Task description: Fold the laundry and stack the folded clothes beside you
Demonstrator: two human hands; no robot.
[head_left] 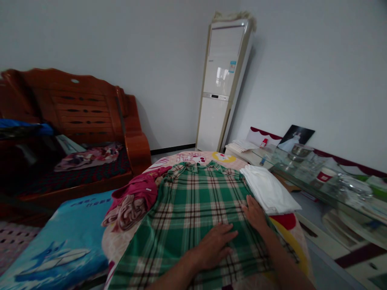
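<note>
A green plaid garment (187, 201) with white and dark stripes lies spread over a round surface with a patterned pink cover (205, 158). My left hand (214, 245) rests on the lower middle of the garment, fingers apart. Farther up, near the garment's right edge, my right hand (254, 212) lies on the cloth with its fingers spread. Neither hand holds anything. Folded white cloth (269, 189) sits just beyond my right hand. Crumpled magenta and pinkish clothes (137, 197) lie along the left side of the garment.
Left stands a wooden bench (81, 108) with cloths on its seat, and in front of it a blue printed item (69, 237). A tall white cabinet-like air conditioner (222, 84) fills the corner. To the right, a glass-topped stand (302, 173) bears a bowl, a cup and glassware.
</note>
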